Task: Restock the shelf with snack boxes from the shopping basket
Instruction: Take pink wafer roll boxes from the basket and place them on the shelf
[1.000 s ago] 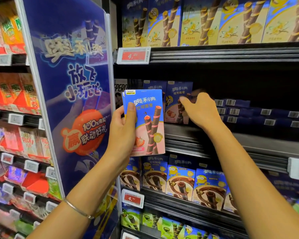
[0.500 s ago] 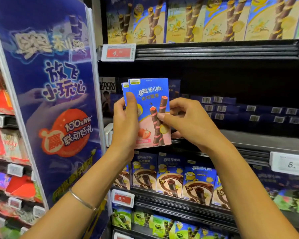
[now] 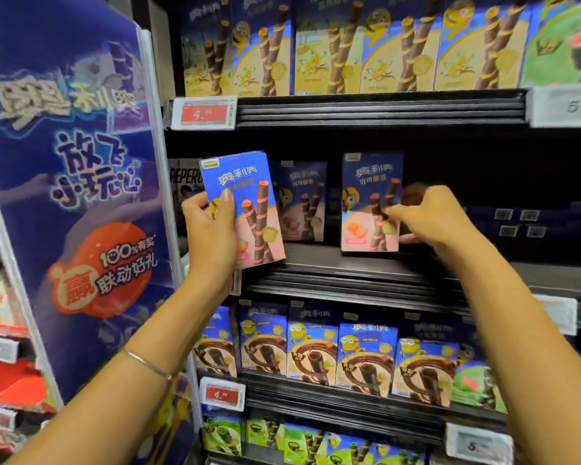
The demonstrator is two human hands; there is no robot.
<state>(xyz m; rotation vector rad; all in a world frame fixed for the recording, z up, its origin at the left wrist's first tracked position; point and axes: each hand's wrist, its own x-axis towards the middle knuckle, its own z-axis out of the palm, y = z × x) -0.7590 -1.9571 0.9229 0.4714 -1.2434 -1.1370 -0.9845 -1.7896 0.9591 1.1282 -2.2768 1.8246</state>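
My left hand (image 3: 212, 229) grips a blue and pink snack box (image 3: 249, 203) upright in front of the middle shelf (image 3: 332, 266). My right hand (image 3: 430, 216) pinches the right edge of a second matching box (image 3: 366, 196), which stands upright on that shelf. Another such box (image 3: 302, 203) stands farther back between the two. The shopping basket is out of sight.
Dark blue boxes (image 3: 530, 223) lie stacked at the shelf's right. Yellow boxes (image 3: 349, 45) fill the shelf above, chocolate ones (image 3: 316, 347) the shelf below, green ones (image 3: 282, 437) the lowest. A tall blue advertising panel (image 3: 71, 182) stands at the left.
My right hand took the front box from the pair in my left hand and carried it right onto the shelf. My left hand keeps the other box.
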